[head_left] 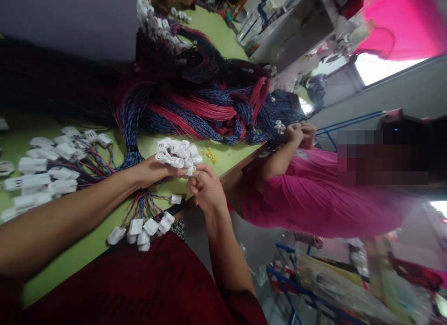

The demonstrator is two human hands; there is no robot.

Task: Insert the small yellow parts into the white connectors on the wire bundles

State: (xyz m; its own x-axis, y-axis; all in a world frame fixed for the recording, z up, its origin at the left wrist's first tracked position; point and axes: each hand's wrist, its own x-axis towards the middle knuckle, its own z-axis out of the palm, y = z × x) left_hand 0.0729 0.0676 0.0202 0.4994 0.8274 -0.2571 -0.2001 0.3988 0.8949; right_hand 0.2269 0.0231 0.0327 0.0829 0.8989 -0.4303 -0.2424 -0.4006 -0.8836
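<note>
My left hand [152,170] is wrapped round a bunch of white plastic connectors [176,152] above the green table. Close against it, my right hand [207,187] pinches at the lowest connector of the bunch; a speck of yellow shows at the fingertips, too small to make out fully. Small yellow pieces [209,155] lie in a loose pile just beyond my hands. Below my left wrist, more wired white connectors [143,227] hang over the table's edge. A bundle of blue-black twisted wires [132,115] runs up from behind the left hand.
Many white connectors [45,164] spread over the green table [52,280] at left. Thick red and blue wire bundles [206,108] cover its far side. A co-worker in a pink shirt [307,194] works at the right end. A blue metal frame [293,278] stands lower right.
</note>
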